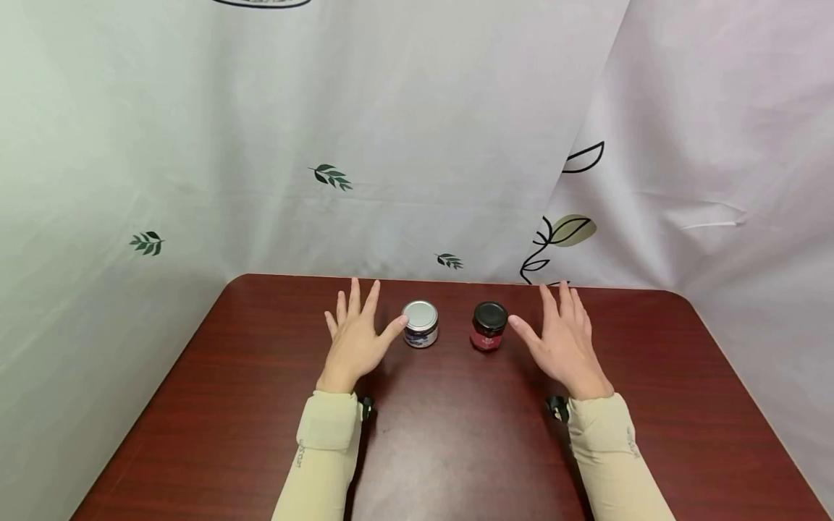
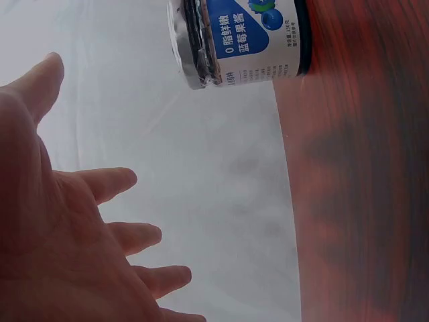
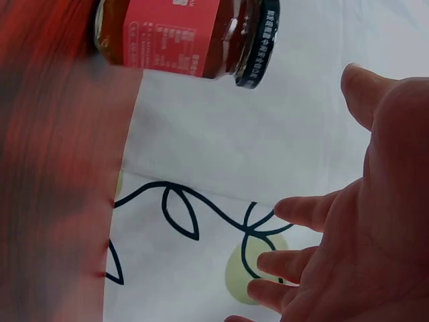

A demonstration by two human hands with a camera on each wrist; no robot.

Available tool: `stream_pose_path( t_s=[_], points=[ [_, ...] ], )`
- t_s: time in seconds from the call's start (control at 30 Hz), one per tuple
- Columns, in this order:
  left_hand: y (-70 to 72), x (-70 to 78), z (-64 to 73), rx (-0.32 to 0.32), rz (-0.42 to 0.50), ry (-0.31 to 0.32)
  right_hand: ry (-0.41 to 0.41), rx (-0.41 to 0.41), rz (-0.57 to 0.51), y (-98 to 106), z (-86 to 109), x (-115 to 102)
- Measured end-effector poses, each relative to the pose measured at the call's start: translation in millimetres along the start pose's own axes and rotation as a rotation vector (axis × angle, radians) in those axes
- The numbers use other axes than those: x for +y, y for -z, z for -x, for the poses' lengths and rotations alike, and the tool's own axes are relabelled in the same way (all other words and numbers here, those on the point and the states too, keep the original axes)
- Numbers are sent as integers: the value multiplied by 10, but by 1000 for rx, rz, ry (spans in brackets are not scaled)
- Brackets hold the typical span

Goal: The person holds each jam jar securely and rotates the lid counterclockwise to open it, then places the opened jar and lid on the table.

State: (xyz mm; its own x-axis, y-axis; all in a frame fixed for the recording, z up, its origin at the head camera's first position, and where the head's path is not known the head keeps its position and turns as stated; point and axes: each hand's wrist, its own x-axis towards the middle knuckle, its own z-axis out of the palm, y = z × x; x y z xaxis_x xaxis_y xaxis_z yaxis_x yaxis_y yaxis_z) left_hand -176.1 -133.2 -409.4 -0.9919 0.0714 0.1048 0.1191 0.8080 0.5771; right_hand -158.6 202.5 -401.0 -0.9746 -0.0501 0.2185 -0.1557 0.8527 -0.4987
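1. My landmark is the silver-lidded jar (image 1: 420,325), upright on the dark red worktop (image 1: 449,449); the left wrist view shows its blue-and-white label.
2. The black-lidded jar (image 1: 489,329), red-labelled and also upright, stands near the landmark, to its right.
3. I see the left hand (image 1: 354,347) just left of the landmark, its back toward the head camera. Its fingers are straight and fanned apart, holding nothing. The thumb points toward the landmark, and the left wrist view gives me a gap between them.
4. I have the right hand (image 1: 567,347) to the right of the landmark, past the black-lidded jar. Its fingers are extended and holding nothing, closer together than the left ones, with the thumb swung wide toward that jar. The right wrist view shows the thumb apart from the glass.
5. Both forearms, in a pale left sleeve (image 1: 326,449) and right sleeve (image 1: 606,449), slant inward from the landmark's near side.
6. Beyond the landmark I see white cloth (image 1: 423,145) with leaf prints.
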Motion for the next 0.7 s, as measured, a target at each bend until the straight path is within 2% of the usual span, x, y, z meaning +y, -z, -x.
stream_pose_path(
  t_s=[0.47, 0.7],
  points=[
    [-17, -2, -5, -27, -2, 1, 52, 29, -22, -4, -24, -110],
    [-27, -6, -6, -31, -2, 2, 70, 18, -33, -20, -29, -196]
  ],
)
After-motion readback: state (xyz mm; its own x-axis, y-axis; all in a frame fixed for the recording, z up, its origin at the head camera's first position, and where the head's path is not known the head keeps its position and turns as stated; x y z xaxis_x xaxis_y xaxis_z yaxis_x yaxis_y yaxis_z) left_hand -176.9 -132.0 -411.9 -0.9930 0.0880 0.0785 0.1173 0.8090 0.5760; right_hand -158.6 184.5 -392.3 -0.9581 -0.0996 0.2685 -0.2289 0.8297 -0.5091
